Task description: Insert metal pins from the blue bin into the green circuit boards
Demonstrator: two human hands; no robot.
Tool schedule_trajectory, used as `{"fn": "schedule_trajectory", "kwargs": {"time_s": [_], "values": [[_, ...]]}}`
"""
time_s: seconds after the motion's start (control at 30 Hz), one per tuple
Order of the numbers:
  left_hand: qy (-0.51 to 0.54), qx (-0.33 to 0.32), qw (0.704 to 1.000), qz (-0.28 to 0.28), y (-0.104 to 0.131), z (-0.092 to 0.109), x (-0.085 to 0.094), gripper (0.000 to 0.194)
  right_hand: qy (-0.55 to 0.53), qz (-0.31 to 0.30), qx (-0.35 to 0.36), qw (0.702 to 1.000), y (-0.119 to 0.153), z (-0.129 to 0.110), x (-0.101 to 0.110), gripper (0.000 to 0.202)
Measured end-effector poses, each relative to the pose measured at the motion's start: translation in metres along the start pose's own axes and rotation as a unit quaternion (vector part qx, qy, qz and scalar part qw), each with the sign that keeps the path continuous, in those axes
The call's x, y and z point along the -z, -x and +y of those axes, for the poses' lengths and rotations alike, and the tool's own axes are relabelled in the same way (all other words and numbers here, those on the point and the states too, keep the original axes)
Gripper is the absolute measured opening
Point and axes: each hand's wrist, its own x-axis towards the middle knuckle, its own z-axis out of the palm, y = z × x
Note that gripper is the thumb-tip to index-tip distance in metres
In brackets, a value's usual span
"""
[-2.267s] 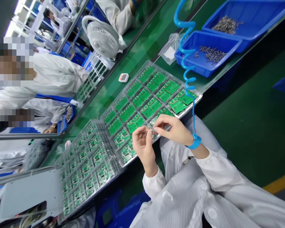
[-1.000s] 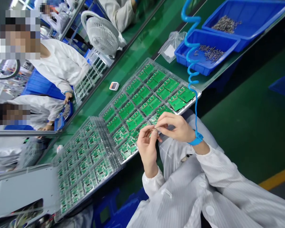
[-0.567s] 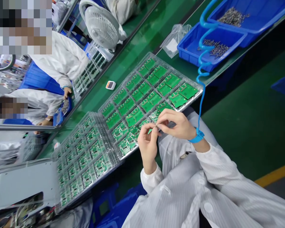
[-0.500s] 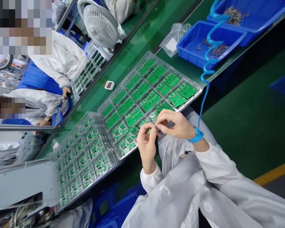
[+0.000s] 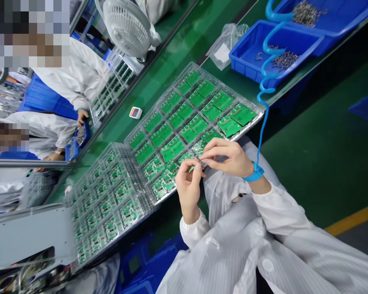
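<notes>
My left hand (image 5: 189, 185) is closed in a pinch, thumb against forefinger, in front of the near edge of the board tray. Fingertip to fingertip with it, my right hand (image 5: 227, 158) pinches too; a blue strap with a coiled cord circles that wrist. Whatever sits between the fingertips is too small to make out. Just beyond both hands lies the clear plastic tray (image 5: 200, 109), its compartments holding green circuit boards (image 5: 171, 149). Boards near its lower left corner show their component side; the others look mostly bare.
Stacked trays of boards (image 5: 106, 206) stand at the left. Blue bins (image 5: 248, 65) with small metal parts are at the upper right, beside a clear plastic bag (image 5: 225, 49). A small white device (image 5: 135, 113) and a fan (image 5: 127, 30) lie beyond. Co-workers in white sit opposite.
The fingers of my right hand have straightened a little at the pinch. Both hands stay together in nearly the same place; the view has shifted slightly.
</notes>
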Motion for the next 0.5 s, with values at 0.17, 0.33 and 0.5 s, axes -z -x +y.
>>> {"fn": "schedule_trajectory", "kwargs": {"time_s": [0.17,0.33,0.5], "values": [[0.01,-0.01,1.0,0.004,-0.001,-0.002,0.001,0.027,0.011,0.021,0.007,1.0,0.0,0.001,-0.001,0.011],[-0.001,-0.031,0.999,0.038,-0.001,-0.005,-0.002,0.033,0.0,0.022,0.015,1.0,0.0,-0.001,-0.004,0.011],[-0.009,-0.08,0.993,0.09,-0.001,-0.007,-0.009,0.028,0.003,0.021,0.034,0.999,0.001,-0.002,-0.009,0.013]]}}
